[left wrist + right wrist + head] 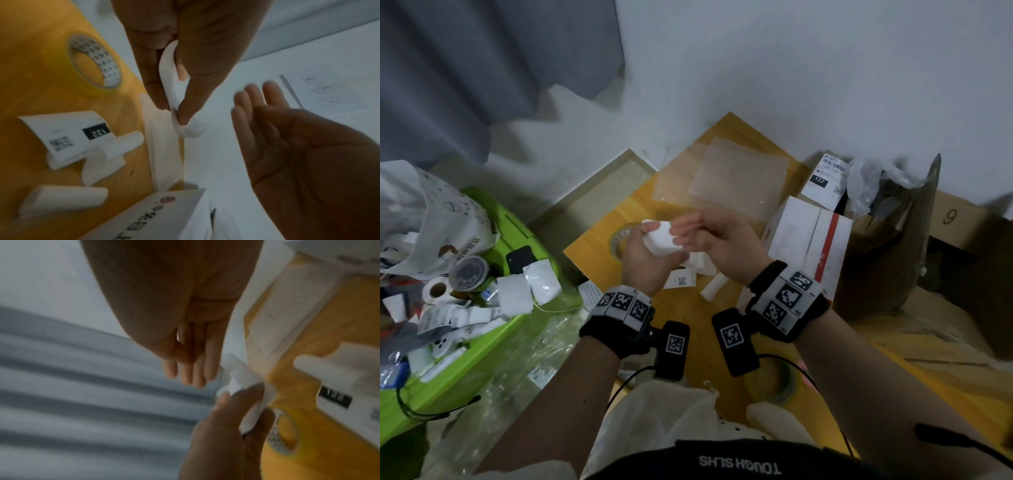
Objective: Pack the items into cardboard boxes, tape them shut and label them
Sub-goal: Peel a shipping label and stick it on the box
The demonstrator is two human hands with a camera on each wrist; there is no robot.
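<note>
Two hands met above the yellow wooden board (722, 329). The left hand (643, 260) pinched a curled white label strip (659, 240) between thumb and fingers — in the left wrist view the strip (174, 97) bent in an arc under the thumb. The right hand (717, 236) held nothing, fingers straight and together, fingertips (678, 236) at the strip's edge; whether they actually touched it was unclear.

On the board below the hands lay a printed label (68, 136) with a QR code and a black "122" block, plus loose rolled backing scraps (61, 198) near it. A roll of clear tape (94, 63) sat flat on the board at the left, partly hidden by the left hand in the head view. A white box with a red stripe (811, 243) stood just right of the hands, and a brown cardboard box (887, 246) stuffed with plastic stood farther right. A clear plastic sheet (726, 185) lay at the far end of the board. A green bin (465, 359) full of paper waste sat at the left.
</note>
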